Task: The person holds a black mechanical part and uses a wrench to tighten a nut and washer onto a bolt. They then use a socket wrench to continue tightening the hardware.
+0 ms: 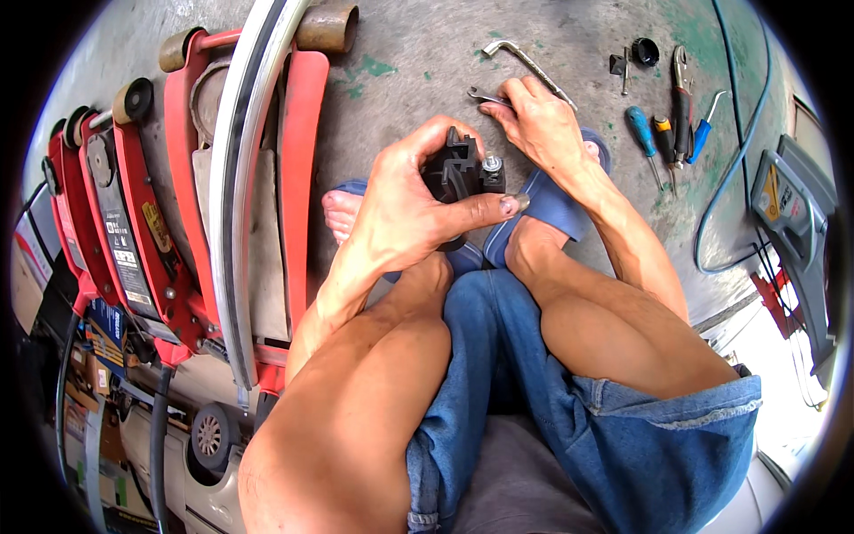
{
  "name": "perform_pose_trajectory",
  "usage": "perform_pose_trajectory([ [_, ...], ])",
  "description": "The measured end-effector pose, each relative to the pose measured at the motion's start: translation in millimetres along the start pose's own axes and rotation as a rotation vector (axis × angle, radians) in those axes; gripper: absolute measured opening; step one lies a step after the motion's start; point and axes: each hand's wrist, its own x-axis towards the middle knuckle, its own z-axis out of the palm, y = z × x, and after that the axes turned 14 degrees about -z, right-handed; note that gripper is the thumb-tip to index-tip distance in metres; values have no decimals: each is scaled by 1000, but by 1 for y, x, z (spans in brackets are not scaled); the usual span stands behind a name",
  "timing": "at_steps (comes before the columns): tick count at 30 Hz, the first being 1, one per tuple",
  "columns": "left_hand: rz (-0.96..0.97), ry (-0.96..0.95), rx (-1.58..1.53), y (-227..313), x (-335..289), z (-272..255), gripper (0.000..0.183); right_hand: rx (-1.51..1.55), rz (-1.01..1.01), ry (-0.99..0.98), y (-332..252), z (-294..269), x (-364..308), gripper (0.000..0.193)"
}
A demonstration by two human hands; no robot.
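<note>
My left hand (400, 200) is closed around a black moulded plastic part (449, 173), held above my feet. A shiny metal bolt (492, 165) stands up from the part's right side, just beyond my left thumb. Farther to the right, my right hand (544, 129) pinches a small metal wrench (486, 95); its head pokes out to the left of the fingers, and the rest is hidden in the hand. The wrench is apart from the black part. On the floor just past my right hand lies an L-shaped metal wrench (534, 73).
Red floor jacks (307, 160) stand at the left, crossed by a curved silver-and-black strip (236, 169). At the right lie pliers (681, 111), a blue-handled screwdriver (639, 127), a hooked blue-handled tool (703, 138) and a round black cap (646, 52). A blue hose (725, 187) runs beside a grey machine (796, 209).
</note>
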Motion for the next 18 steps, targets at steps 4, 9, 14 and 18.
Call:
perform_pose_trajectory([
  [4,-78,-6,-96,-3,3,0,44,-8,15,35,2,3,-1,28],
  [9,-207,-48,-270,-5,6,3,38,49,19,-1,0,2,-4,30],
  [14,-263,-13,-236,-1,12,7,32,191,42,89,5,-21,-9,23],
  [18,-290,94,-212,-1,8,-4,32,323,-50,48,-15,-71,5,19],
])
